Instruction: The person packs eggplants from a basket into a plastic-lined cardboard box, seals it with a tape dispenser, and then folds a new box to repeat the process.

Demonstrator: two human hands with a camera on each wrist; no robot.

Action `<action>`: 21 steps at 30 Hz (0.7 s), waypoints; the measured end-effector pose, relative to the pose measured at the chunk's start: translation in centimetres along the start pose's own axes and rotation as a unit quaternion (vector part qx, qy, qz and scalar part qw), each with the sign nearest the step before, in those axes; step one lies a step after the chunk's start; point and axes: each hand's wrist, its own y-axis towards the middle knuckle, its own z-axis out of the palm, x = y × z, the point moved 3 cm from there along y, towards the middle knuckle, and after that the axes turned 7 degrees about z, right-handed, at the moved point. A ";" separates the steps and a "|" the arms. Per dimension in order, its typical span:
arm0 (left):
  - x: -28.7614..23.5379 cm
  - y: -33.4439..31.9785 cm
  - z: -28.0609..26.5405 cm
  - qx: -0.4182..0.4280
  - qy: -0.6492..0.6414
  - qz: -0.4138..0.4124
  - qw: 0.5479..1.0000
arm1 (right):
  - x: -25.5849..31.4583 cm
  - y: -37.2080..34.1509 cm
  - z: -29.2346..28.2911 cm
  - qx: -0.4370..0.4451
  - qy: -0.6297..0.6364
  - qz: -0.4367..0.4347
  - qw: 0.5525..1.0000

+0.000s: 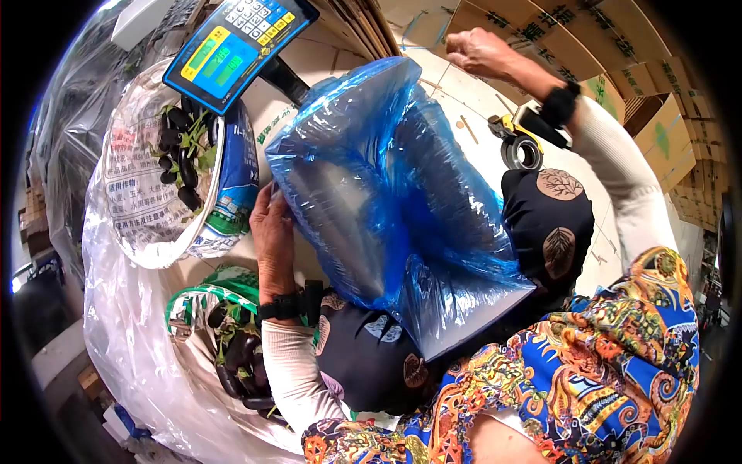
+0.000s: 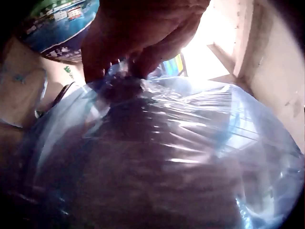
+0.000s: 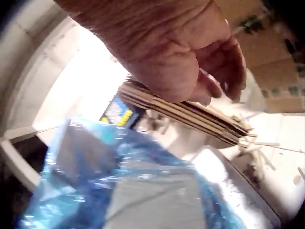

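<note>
A translucent blue plastic bag (image 1: pixel 456 178) lines an open box between the person's knees, its film folded out over the box's sides. At the box's left side, the left hand (image 1: pixel 272 232) pinches the film; in the left wrist view, the plastic bunches at the fingertips of the left hand (image 2: pixel 143 36). The right hand (image 1: pixel 481 54) is raised beyond the far right corner of the box, apart from the bag. Its fingers hang loosely curled with nothing visible between them in the right wrist view, where the right hand (image 3: pixel 176 57) is above the bag (image 3: pixel 90 191).
A scale display (image 1: pixel 239 50) stands beyond the box. Eggplants (image 1: pixel 185 155) fill a white woven sack (image 1: pixel 139 178) at left; more eggplants (image 1: pixel 243 356) lie in a nearer bag. A tape dispenser (image 1: pixel 522 147) sits right, near stacked cardboard boxes (image 1: pixel 618 39). Flattened cardboard (image 3: pixel 186 114) leans beyond.
</note>
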 end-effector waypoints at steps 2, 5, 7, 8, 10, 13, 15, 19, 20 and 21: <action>-2.0 -0.4 -0.4 -0.117 0.104 0.131 0.979 | 5.6 -3.4 -4.6 -0.012 0.129 -0.136 0.982; -9.2 -4.0 4.5 -0.117 0.272 0.335 0.895 | 13.9 -8.3 -7.6 0.106 0.159 -0.302 0.934; -11.7 -5.1 9.1 0.037 0.396 0.413 0.819 | 16.8 -10.4 -5.6 0.191 0.120 -0.360 0.905; -12.4 -6.0 11.9 0.132 0.490 0.435 0.744 | 16.9 -10.8 -4.0 0.216 0.117 -0.418 0.875; -11.1 -6.2 14.2 0.261 0.605 0.427 0.620 | 15.0 -10.7 -1.2 0.249 0.104 -0.470 0.841; -4.8 -3.7 10.5 0.281 0.763 0.371 0.449 | 12.3 -8.0 0.1 0.158 -0.109 -0.390 0.901; -6.3 -3.2 9.8 0.225 0.756 0.385 0.479 | 11.7 -7.3 -0.6 0.186 -0.167 -0.343 0.906; -9.6 -3.1 9.1 0.090 0.700 0.460 0.539 | 10.9 -7.9 -3.0 0.114 -0.222 -0.328 0.911; -9.8 -3.0 8.8 0.063 0.689 0.459 0.557 | 10.9 -8.1 -3.0 0.022 -0.196 -0.383 0.902; -9.9 -3.1 8.5 0.038 0.679 0.455 0.575 | 11.0 -8.4 -2.9 -0.068 -0.165 -0.434 0.883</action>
